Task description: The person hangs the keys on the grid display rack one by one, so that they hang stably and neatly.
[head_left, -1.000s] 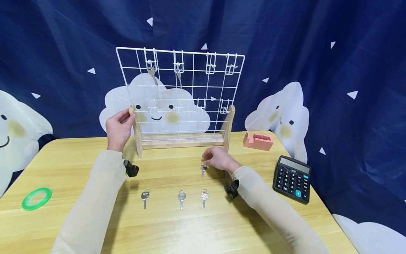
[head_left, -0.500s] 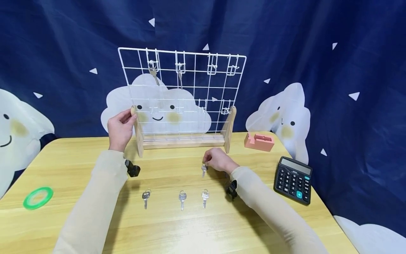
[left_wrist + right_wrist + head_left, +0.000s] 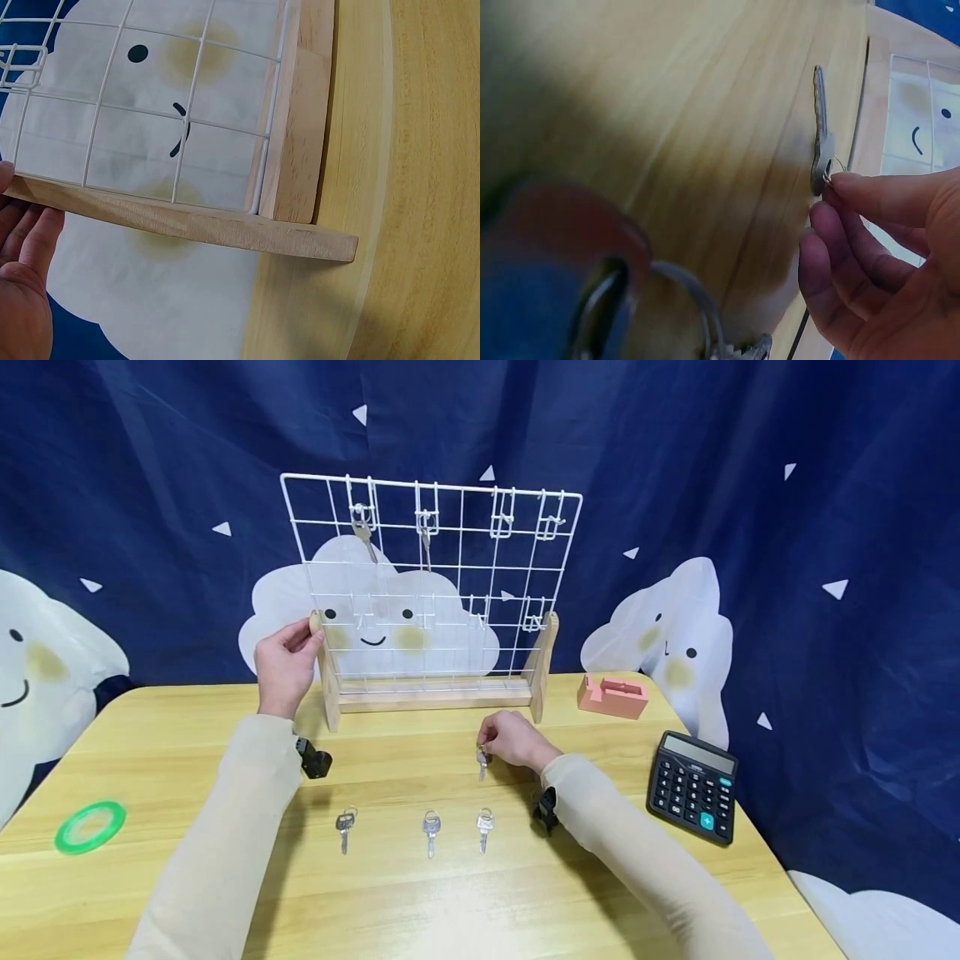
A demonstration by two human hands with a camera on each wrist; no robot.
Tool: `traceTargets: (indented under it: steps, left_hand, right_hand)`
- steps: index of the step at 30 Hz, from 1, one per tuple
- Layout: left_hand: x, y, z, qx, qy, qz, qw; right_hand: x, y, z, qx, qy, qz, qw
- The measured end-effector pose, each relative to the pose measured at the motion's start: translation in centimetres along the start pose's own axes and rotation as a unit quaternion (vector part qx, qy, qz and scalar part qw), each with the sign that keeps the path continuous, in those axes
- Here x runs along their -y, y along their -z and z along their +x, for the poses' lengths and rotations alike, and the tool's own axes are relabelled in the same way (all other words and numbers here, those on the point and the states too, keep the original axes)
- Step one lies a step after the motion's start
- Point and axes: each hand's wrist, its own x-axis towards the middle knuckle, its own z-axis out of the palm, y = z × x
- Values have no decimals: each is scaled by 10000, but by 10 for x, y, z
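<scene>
My left hand (image 3: 285, 664) grips the top of the left wooden upright (image 3: 327, 681) of a white wire grid rack (image 3: 472, 568). In the left wrist view the fingers lie against that wooden upright (image 3: 195, 223). My right hand (image 3: 517, 739) pinches the ring of a silver key (image 3: 482, 762) between thumb and fingers, in front of the rack's base. In the right wrist view the key (image 3: 821, 142) points away from the fingertips, close over the table. Two keys hang on upper hooks of the grid: one at left (image 3: 364, 537), the other key (image 3: 426, 545) beside it.
Three keys with rings lie in a front row: a left key (image 3: 345, 827), a middle key (image 3: 431, 828) and a right key (image 3: 485, 827). A pink tape dispenser (image 3: 613, 696) and black calculator (image 3: 692, 785) stand at right. A green ring (image 3: 90, 828) lies at left.
The right hand has closed its fingertips on the key's ring, and the key has turned slightly. My left hand keeps its hold on the upright. The head view has shifted a little.
</scene>
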Motion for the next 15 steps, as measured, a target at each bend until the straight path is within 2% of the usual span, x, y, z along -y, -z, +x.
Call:
traceTargets:
  steps: [3,15]
  left_hand:
    - [0,0,-1,8,18,-44,10000]
    - [2,0,0,-32,-104,102,9999]
  right_hand:
    - [-1,-1,-1,-32,84,28,10000]
    - [-3,10,-6,-242,630,982,9929]
